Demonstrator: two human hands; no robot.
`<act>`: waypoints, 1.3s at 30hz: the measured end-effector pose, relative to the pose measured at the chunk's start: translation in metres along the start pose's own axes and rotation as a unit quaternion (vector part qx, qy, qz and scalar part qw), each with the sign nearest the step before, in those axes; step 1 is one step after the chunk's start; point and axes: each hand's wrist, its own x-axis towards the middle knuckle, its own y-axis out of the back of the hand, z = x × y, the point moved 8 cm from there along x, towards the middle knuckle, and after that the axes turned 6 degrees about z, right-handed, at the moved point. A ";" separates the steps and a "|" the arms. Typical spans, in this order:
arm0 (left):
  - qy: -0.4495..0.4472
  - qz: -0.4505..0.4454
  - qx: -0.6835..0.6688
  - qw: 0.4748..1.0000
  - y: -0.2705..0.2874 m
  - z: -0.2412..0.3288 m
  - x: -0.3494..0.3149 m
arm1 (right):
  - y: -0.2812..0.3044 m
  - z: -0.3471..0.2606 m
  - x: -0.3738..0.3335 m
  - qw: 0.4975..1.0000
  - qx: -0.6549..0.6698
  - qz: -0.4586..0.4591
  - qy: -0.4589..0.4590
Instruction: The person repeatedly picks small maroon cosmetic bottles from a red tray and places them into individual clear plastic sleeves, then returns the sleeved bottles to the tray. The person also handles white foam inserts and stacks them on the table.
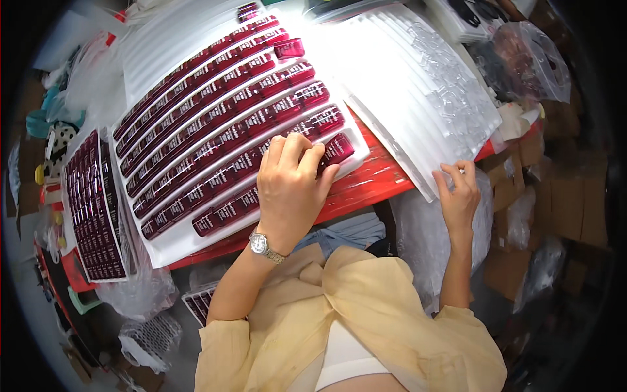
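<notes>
Rows of small glossy dark red rectangular pieces with pale print, perhaps little bottles or caps, lie in a white tray (179,251) before me. My left hand (290,176), with a watch (259,243) on its wrist, bends down over the nearest row. Its thumb and curled fingers close round a dark red piece, mostly hidden beneath them. Just right of these fingers lies another dark red piece (338,149). At the near right corner of a white ridged tray (392,98), my right hand (459,196) touches the edge, fingers bent and apart. Clear plastic pieces (450,81) cover that tray's right part.
A red table covering (375,176) shows between the trays. More dark red pieces fill a second tray (95,209) at left. Plastic bags hang at the table's left edge and right front. Cardboard boxes (565,202) stand at the right. A clear bag (529,59) lies at the far right.
</notes>
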 end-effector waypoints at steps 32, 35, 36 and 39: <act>-0.009 -0.056 0.122 0.991 -0.029 -0.028 0.066 | -0.057 -0.017 0.132 0.963 -0.103 -0.005 0.250; -0.008 -0.028 0.126 0.992 -0.032 -0.029 0.065 | -0.058 -0.009 0.136 0.979 -0.010 -0.017 0.202; -0.003 -0.012 0.105 0.994 -0.031 -0.032 0.066 | -0.053 -0.007 0.136 0.984 0.029 -0.011 0.176; -0.004 0.031 0.020 0.999 -0.019 -0.031 0.069 | -0.041 -0.038 0.141 0.867 0.480 -0.054 -0.125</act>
